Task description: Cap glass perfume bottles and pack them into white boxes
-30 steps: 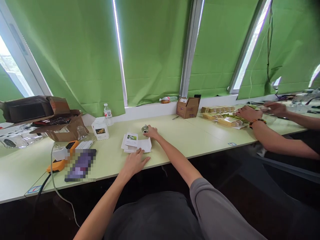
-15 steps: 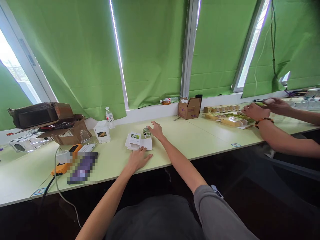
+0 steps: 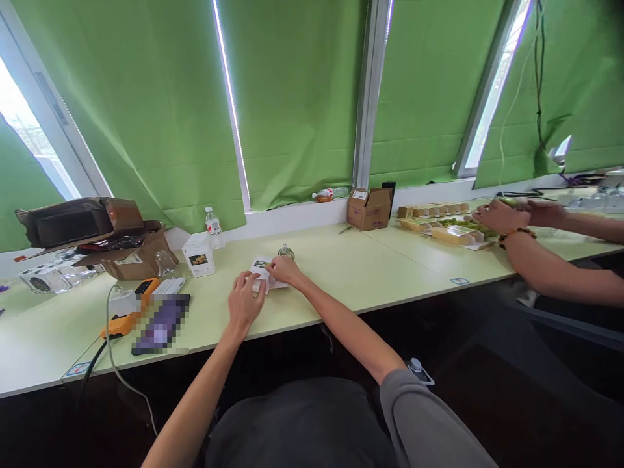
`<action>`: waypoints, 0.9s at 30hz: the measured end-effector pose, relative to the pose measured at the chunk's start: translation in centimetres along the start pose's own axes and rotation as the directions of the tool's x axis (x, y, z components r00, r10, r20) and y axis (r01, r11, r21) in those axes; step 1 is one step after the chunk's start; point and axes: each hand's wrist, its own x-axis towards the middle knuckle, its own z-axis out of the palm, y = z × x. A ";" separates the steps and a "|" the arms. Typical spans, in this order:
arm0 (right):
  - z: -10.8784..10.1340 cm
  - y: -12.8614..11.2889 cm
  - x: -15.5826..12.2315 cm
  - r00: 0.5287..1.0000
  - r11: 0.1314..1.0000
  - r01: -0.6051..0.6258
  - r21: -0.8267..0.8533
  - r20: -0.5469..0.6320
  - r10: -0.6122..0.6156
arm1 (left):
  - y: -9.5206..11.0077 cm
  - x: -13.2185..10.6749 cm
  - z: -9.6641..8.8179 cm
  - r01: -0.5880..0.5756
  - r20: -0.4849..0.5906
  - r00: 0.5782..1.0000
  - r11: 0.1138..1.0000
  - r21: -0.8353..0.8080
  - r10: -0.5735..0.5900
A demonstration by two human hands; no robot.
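A partly folded white cardboard box [image 3: 259,265] with a green picture on one panel lies on the table in front of me. My left hand [image 3: 246,300] is at its left and near side, fingers bent around the card. With closed fingers, my right hand [image 3: 285,269] pinches the box from its right side and covers much of that part. Just behind my right hand stands a small clear glass vessel [image 3: 285,250] with something green showing in it; its lower part is hidden.
Left of my hands stand a closed white box [image 3: 199,255] and a plastic bottle [image 3: 213,227]. A phone [image 3: 162,325] and an orange power strip [image 3: 117,327] lie nearer. A brown carton [image 3: 369,209] sits at the back. A co-worker's hands [image 3: 502,216] work at right.
My left hand has moved left and up onto the box. My right hand has come away from the glass vessel, down and left, and closed on the box, whose panels are drawn together.
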 end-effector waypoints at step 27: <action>2.9 0.7 -0.4 0.965 0.835 -0.178 0.521 0.260 0.044 | -4.4 0.5 1.5 0.182 0.165 0.976 0.941 -0.284 -0.139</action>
